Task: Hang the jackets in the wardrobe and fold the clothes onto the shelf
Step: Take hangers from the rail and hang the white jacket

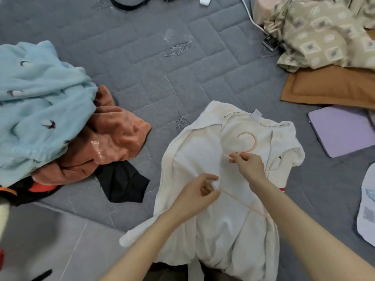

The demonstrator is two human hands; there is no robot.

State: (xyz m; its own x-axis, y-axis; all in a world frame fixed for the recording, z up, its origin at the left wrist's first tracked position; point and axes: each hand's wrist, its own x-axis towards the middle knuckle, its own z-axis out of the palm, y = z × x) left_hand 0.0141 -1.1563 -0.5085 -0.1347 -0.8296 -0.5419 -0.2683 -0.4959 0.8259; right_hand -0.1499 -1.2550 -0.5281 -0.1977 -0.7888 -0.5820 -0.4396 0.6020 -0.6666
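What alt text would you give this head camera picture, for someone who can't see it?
Two bare hands, the left hand and right hand, hold a thin pink hanger over a cream jacket spread on a grey quilted mattress. Left of it lie a pale blue fleece and an orange garment.
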